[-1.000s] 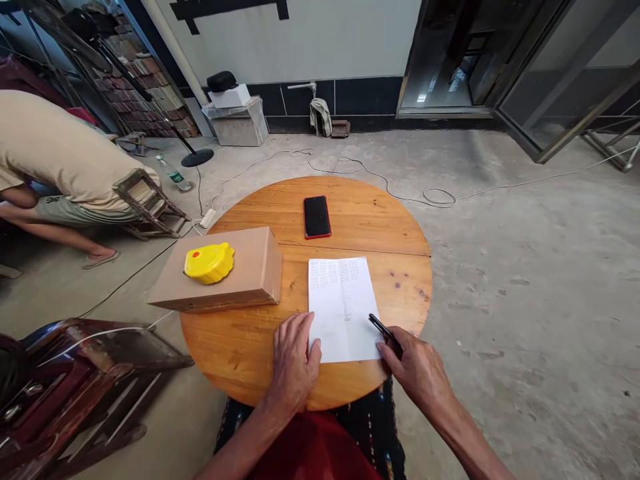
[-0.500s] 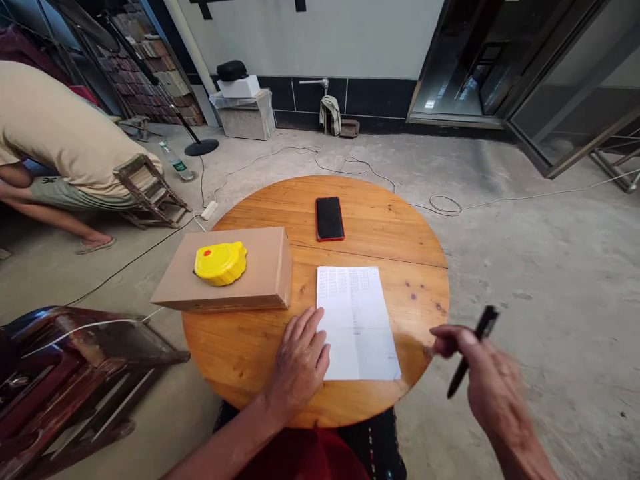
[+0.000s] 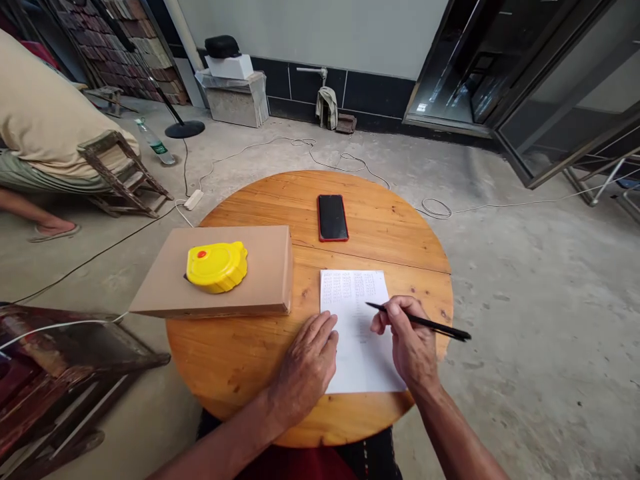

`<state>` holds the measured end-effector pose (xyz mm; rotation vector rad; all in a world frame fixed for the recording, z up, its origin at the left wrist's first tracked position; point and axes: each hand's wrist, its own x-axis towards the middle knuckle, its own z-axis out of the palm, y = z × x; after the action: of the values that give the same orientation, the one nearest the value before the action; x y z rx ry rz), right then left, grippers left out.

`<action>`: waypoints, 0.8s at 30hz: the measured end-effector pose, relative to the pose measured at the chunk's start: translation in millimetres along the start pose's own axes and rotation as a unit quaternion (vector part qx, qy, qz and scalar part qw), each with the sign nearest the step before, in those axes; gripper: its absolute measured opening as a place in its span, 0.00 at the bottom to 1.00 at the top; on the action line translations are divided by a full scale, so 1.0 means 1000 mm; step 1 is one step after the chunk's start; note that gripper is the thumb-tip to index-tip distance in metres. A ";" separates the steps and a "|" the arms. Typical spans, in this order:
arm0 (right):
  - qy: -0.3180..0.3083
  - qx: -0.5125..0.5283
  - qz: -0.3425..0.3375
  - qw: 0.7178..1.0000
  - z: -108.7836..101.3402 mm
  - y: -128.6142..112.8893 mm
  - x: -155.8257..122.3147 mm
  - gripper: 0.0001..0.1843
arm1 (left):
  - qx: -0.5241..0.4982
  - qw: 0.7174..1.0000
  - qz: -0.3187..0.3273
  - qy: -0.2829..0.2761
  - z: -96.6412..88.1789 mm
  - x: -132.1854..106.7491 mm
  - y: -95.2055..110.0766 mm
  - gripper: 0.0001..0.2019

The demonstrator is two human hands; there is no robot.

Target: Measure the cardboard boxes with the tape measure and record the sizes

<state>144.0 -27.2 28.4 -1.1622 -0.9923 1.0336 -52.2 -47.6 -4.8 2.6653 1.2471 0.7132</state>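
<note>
A white sheet of paper (image 3: 357, 367) with rows of writing near its top lies on the round wooden table (image 3: 240, 393). My left hand (image 3: 310, 363) rests flat across the paper's left edge, fingers stretched out. Over the paper's right side, my right hand (image 3: 413, 340) is closed around a black pen (image 3: 435, 325). The pen slants, its tip pointing left above the sheet; whether it touches the paper I cannot tell. Beyond the sheet lies a black phone (image 3: 333, 218) in a red case.
A cardboard box (image 3: 265, 267) on the table's left bears a yellow tape measure (image 3: 217, 267). A person in a beige shirt (image 3: 50, 113) sits on a wooden stool (image 3: 127, 177) at far left. Cables and a power strip (image 3: 194, 200) lie on the floor.
My right hand has swung left with the pen, from beyond the table's right edge to over the paper. The pen has turned from steep to nearly level. My left hand stays on the sheet.
</note>
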 end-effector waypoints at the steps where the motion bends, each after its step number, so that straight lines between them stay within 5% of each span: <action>1: -0.011 -0.018 0.002 1.000 0.002 0.004 0.003 0.09 | -0.003 1.000 0.006 -0.009 0.000 0.001 -0.001 0.18; 5: -0.059 -0.121 0.011 0.991 0.003 0.008 0.014 0.10 | -0.014 0.999 0.001 -0.048 -0.002 0.011 0.000 0.23; 11: -0.115 -0.213 0.025 0.970 0.010 0.012 0.027 0.09 | -0.016 0.995 -0.080 -0.057 0.002 0.024 0.014 0.12; 17: -0.095 -0.303 -0.046 0.947 0.016 0.025 0.028 0.10 | -0.003 0.998 -0.070 -0.003 0.011 0.020 0.014 0.15; 24: -0.097 -0.326 -0.072 0.938 0.016 0.026 0.027 0.10 | -0.011 0.997 -0.071 -0.021 0.014 0.022 0.012 0.18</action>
<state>132.0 4.9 6.2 -1.5073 -1.6289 0.7214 -25.3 -37.5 -5.1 2.5286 1.3918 0.6430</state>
